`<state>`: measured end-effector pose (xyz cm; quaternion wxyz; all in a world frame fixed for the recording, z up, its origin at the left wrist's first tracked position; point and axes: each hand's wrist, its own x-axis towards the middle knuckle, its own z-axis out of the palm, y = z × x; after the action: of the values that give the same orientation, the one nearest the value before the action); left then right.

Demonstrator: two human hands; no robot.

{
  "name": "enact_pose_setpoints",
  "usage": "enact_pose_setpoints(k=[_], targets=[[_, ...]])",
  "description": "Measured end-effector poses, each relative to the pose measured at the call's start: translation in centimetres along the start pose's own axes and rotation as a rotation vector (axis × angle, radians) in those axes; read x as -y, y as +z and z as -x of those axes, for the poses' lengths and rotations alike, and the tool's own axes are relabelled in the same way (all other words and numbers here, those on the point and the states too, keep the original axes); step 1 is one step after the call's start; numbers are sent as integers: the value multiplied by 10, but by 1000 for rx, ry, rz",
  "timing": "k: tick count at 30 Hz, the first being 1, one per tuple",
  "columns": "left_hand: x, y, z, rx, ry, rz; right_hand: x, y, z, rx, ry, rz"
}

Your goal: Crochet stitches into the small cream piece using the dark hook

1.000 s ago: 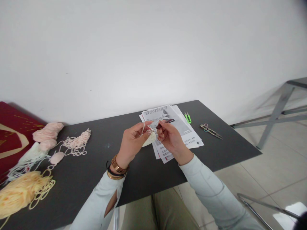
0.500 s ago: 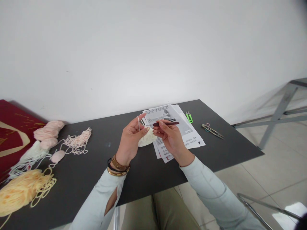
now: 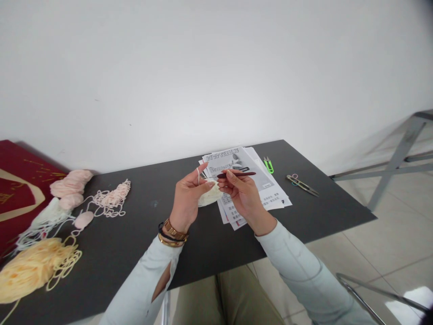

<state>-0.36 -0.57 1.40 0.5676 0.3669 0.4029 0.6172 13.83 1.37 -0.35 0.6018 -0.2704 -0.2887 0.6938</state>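
My left hand (image 3: 188, 198) is closed, with a strand of white yarn (image 3: 198, 176) looped over its raised index finger and the thumb pinching the yarn work. My right hand (image 3: 244, 195) holds a dark brown crochet hook (image 3: 246, 174) between thumb and fingers, its tip pointing left toward my left thumb. A cream ball of yarn (image 3: 209, 194) shows below and between the hands. Where hook and yarn meet is too small to make out. Printed sheets (image 3: 279, 198) lie behind and under the right hand.
Green snips (image 3: 269, 165) and metal snips (image 3: 302, 185) lie on the black table (image 3: 324, 205) at right. Pink yarn (image 3: 72, 184), white yarn (image 3: 50, 214) and yellow yarn (image 3: 32, 269) lie at left beside a red bag (image 3: 18, 180).
The view has shifted slightly. My left hand is a little closer to my right hand; both keep their grips on the yarn and hook.
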Motion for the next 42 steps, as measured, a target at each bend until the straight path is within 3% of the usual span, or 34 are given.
enact_pose_setpoints(k=[8, 17, 25, 34, 42], targets=[[1, 5, 3, -65, 74, -92, 1, 2, -2, -10, 18, 32], [4, 1, 3, 0, 51, -24, 1, 1, -1, -9, 45, -3], [6, 4, 2, -2, 41, 22, 2, 5, 1, -24, -48, -9], [6, 2, 1, 65, 7, 35, 1, -1, -2, 4, 63, 2], [9, 2, -1, 95, 107, -45, 0, -1, -2, 20, 47, 10]])
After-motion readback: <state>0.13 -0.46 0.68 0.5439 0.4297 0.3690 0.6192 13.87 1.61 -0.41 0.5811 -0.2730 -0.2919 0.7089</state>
